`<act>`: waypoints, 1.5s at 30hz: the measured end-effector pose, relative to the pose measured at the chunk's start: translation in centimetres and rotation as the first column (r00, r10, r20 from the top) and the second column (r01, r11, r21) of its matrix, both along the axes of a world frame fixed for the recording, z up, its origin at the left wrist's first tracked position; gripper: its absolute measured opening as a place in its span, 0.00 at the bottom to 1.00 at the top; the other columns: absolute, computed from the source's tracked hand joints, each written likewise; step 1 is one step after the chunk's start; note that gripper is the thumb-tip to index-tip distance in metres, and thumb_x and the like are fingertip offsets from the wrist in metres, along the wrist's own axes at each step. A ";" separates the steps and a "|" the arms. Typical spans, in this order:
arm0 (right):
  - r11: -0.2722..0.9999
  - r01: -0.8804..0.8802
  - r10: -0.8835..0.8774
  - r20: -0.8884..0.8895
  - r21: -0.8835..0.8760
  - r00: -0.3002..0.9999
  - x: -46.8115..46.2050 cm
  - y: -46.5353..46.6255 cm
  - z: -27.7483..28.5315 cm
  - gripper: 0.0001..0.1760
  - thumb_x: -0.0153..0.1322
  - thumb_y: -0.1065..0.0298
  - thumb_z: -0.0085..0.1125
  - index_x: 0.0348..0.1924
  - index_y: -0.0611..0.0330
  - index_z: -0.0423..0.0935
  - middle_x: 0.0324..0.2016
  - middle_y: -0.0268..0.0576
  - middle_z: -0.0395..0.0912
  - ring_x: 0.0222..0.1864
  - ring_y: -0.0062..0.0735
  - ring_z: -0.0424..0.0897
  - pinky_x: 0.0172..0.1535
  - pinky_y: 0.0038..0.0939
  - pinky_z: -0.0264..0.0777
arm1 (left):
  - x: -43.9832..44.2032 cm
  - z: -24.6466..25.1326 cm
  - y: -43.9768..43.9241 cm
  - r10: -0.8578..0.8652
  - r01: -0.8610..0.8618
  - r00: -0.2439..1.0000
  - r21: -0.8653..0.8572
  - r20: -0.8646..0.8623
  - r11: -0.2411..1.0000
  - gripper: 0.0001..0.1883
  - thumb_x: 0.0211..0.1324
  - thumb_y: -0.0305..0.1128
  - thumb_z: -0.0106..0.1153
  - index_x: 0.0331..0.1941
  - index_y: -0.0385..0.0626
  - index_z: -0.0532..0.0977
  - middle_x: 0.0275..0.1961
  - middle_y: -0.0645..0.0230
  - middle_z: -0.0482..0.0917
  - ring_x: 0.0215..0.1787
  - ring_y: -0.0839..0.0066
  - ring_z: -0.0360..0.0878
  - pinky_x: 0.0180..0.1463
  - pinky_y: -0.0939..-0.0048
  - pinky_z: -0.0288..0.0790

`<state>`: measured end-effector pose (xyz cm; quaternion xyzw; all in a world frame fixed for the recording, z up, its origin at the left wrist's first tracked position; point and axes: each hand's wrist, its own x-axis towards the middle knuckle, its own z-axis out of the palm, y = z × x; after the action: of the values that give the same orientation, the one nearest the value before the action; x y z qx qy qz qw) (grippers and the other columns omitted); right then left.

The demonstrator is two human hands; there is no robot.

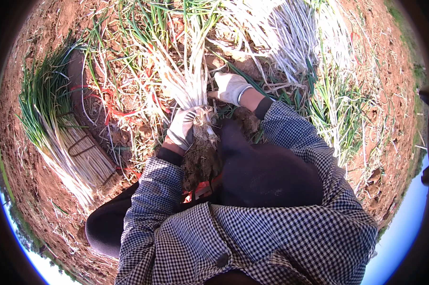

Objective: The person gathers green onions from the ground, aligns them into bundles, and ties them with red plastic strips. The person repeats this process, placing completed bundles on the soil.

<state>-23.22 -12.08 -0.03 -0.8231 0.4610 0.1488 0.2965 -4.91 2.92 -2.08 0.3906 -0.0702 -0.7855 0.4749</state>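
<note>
My left hand, in a whitish work glove, grips a bunch of green onions near its root end. The roots hang towards me over dark soil, and the white stems and green tops point away. To the right of the bunch is my right hand, also gloved, its thumb and fingers apart beside the stems. Whether the fingertips touch the stems cannot be told. A wide metal-coloured band circles the right wrist.
A stack of green onions with a thin rod frame lies at the left. A large pile of pale stems lies at the upper right, with leafy onions below it. Red plastic ribbon and loose leaves litter the reddish soil.
</note>
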 end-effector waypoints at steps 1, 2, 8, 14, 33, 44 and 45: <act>1.000 0.010 -0.010 -0.027 -0.003 1.000 0.5 0.3 0.7 0.32 0.70 0.47 0.60 0.55 0.68 0.73 0.50 0.62 0.82 0.52 0.57 0.82 0.56 0.44 0.76 | 0.1 0.9 -0.5 -0.001 0.000 1.000 0.045 0.019 0.999 0.16 0.73 0.28 0.52 0.58 0.29 0.74 0.47 0.56 0.85 0.42 0.69 0.86 0.48 0.70 0.82; 0.998 0.070 -0.070 -0.026 -0.008 0.997 0.2 -0.1 -0.6 0.29 0.70 0.51 0.60 0.55 0.67 0.74 0.50 0.60 0.83 0.53 0.54 0.83 0.56 0.44 0.77 | -0.1 1.2 -0.8 0.036 -0.034 0.997 0.031 -0.071 0.999 0.16 0.73 0.28 0.52 0.57 0.29 0.74 0.46 0.56 0.85 0.42 0.70 0.86 0.49 0.70 0.82; 0.861 0.094 -0.114 -0.010 -0.501 0.993 -0.2 -1.7 3.1 0.18 0.72 0.61 0.52 0.51 0.59 0.76 0.51 0.53 0.78 0.50 0.49 0.82 0.52 0.50 0.73 | 0.9 2.8 -1.1 0.171 -0.151 0.865 0.080 -0.471 0.985 0.11 0.70 0.30 0.54 0.50 0.35 0.74 0.42 0.61 0.79 0.40 0.67 0.79 0.45 0.65 0.78; 0.857 0.137 -0.282 -0.230 -0.497 0.931 -5.9 -5.1 1.4 0.23 0.75 0.64 0.47 0.61 0.62 0.69 0.53 0.56 0.80 0.53 0.55 0.82 0.54 0.62 0.71 | 0.6 4.8 -2.2 0.087 -0.105 0.830 -0.002 -0.551 0.994 0.11 0.70 0.33 0.54 0.49 0.38 0.74 0.39 0.67 0.76 0.41 0.72 0.75 0.43 0.71 0.72; 0.258 0.939 -0.942 -0.274 -0.228 0.192 -63.3 29.4 5.4 0.25 0.68 0.66 0.69 0.57 0.65 0.81 0.46 0.52 0.87 0.44 0.42 0.87 0.50 0.39 0.80 | 24.1 28.7 -9.9 0.127 -0.362 0.841 -0.372 -0.525 0.855 0.27 0.70 0.34 0.56 0.66 0.33 0.62 0.42 0.68 0.75 0.40 0.74 0.74 0.45 0.68 0.72; 0.594 0.724 -0.626 0.363 -0.351 0.690 -32.5 4.9 5.2 0.14 0.73 0.64 0.58 0.50 0.58 0.80 0.47 0.56 0.83 0.47 0.55 0.83 0.54 0.44 0.75 | 14.3 33.9 -11.4 -0.031 -0.250 0.873 -0.501 -0.487 0.829 0.22 0.70 0.34 0.55 0.61 0.36 0.67 0.37 0.70 0.71 0.37 0.77 0.70 0.41 0.70 0.70; 0.667 0.557 -0.482 0.282 -0.496 0.829 -27.3 2.4 5.9 0.13 0.74 0.62 0.58 0.46 0.59 0.80 0.42 0.57 0.84 0.45 0.56 0.83 0.51 0.45 0.75 | 11.6 31.7 -10.9 -0.050 -0.236 0.861 -0.484 -0.506 0.843 0.21 0.70 0.35 0.55 0.61 0.36 0.67 0.37 0.70 0.71 0.36 0.77 0.70 0.41 0.70 0.69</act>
<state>-50.52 -9.70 5.82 -0.7141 0.6792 -0.1359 0.1013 6.72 -7.99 29.62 0.0302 -0.1390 -0.7840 0.6043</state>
